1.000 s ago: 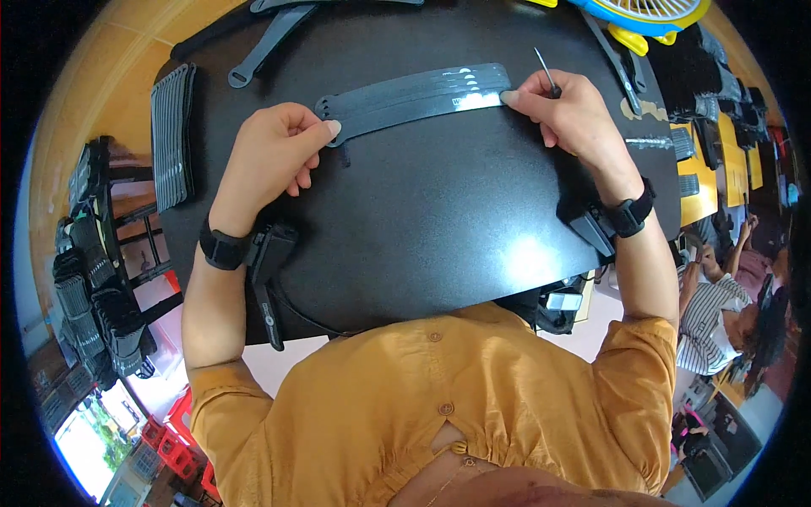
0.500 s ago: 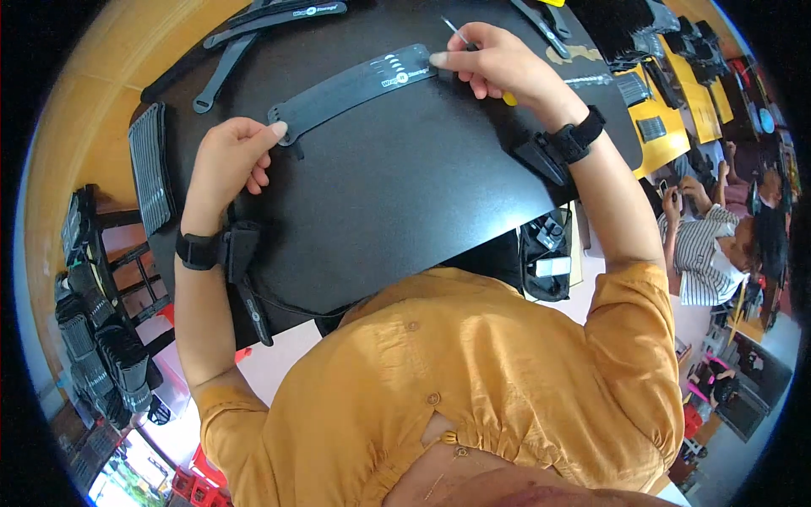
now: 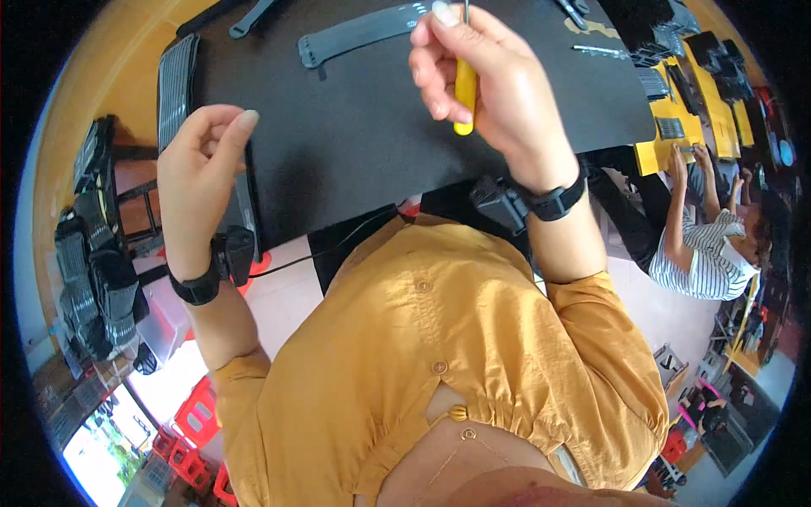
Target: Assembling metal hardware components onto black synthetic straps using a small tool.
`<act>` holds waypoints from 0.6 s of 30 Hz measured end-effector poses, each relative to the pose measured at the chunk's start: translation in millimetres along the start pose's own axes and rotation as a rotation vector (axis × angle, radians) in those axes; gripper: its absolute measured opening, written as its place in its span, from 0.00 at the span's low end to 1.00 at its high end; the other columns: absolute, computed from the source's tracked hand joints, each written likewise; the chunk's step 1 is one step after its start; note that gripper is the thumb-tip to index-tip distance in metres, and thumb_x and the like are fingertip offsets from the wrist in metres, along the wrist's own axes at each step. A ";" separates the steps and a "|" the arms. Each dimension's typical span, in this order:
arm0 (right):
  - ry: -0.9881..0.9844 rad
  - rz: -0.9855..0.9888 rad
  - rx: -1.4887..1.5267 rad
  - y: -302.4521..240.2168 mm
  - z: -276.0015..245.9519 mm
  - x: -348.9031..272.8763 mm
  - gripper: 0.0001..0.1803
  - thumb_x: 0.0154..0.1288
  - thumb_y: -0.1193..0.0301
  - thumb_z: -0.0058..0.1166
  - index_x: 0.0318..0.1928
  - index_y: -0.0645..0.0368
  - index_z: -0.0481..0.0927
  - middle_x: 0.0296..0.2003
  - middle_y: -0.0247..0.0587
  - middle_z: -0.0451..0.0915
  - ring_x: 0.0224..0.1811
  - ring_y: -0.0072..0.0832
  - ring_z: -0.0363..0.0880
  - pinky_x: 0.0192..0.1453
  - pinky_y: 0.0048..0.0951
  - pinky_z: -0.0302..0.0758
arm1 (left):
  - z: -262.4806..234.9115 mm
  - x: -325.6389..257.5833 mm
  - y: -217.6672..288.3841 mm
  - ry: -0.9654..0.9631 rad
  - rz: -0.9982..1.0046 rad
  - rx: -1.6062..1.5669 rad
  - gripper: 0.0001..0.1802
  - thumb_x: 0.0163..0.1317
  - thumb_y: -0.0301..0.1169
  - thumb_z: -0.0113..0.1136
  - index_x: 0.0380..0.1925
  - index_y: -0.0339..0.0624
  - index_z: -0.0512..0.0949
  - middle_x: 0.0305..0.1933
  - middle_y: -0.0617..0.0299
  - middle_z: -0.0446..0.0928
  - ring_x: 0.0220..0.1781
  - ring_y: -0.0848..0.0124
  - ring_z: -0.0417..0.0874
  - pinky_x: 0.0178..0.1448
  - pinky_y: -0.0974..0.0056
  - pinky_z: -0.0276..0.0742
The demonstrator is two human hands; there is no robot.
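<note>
My right hand (image 3: 486, 84) is closed around a slim tool with a yellow handle (image 3: 465, 89). A thin metal shaft rises from the handle past my thumb; its tip is out of view. My left hand (image 3: 198, 160) hovers over the table's left side, fingers curled and thumb against the index finger, with nothing visible in it. A flat dark-grey strap (image 3: 359, 40) with a rounded, holed end lies on the dark table (image 3: 355, 144), touched by neither hand as far as I can see. My right hand covers its far right end.
A bundle of grey straps (image 3: 175, 84) lies at the table's left edge, and another strap (image 3: 251, 20) lies behind it. A clear-barrelled pen (image 3: 601, 51) rests at the right. Hanging strap bundles (image 3: 93, 279) fill the left side. A person in a striped top (image 3: 705, 262) sits at right.
Both hands have let go of the strap, which stays on the table. My left hand drew back left; my right hand turned upward with the yellow-handled tool. The view has shifted toward me.
</note>
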State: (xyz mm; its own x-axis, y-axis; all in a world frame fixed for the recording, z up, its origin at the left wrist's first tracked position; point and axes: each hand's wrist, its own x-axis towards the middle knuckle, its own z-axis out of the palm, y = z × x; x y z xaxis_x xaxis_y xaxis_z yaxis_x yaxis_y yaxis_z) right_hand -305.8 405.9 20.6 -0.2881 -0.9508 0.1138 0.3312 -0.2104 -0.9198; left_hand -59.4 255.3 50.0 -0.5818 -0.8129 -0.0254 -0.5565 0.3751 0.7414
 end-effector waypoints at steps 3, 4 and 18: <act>0.002 0.051 0.148 28.8 3.0 -12.9 0.14 0.79 0.61 0.41 0.43 0.59 0.74 0.25 0.36 0.79 0.19 0.18 0.76 0.19 0.15 0.67 | -5.4 -13.8 -45.6 0.136 -0.090 0.028 0.19 0.62 0.43 0.67 0.43 0.39 0.81 0.31 0.66 0.81 0.26 0.79 0.76 0.30 0.72 0.72; 0.030 0.058 0.088 36.9 3.7 -16.3 0.15 0.79 0.60 0.40 0.44 0.59 0.74 0.25 0.35 0.79 0.19 0.18 0.74 0.20 0.15 0.66 | -0.6 -18.3 -53.5 0.173 -0.055 0.181 0.23 0.60 0.45 0.68 0.45 0.37 0.81 0.34 0.62 0.81 0.30 0.74 0.78 0.34 0.69 0.73; 0.139 0.020 -0.140 60.7 16.6 -36.1 0.16 0.77 0.58 0.44 0.49 0.55 0.78 0.26 0.27 0.77 0.18 0.11 0.71 0.20 0.13 0.65 | 23.3 -39.5 -74.6 0.292 0.033 0.356 0.21 0.62 0.38 0.66 0.49 0.33 0.79 0.33 0.57 0.77 0.33 0.69 0.79 0.40 0.65 0.75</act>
State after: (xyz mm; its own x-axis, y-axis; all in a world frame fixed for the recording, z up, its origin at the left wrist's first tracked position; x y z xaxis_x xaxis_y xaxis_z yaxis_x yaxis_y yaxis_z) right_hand -260.4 423.7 -33.1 -0.4071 -0.9120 0.0506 0.2128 -0.1486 -0.9657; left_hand -8.7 269.8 -19.9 -0.4395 -0.8702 0.2225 -0.7390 0.4912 0.4611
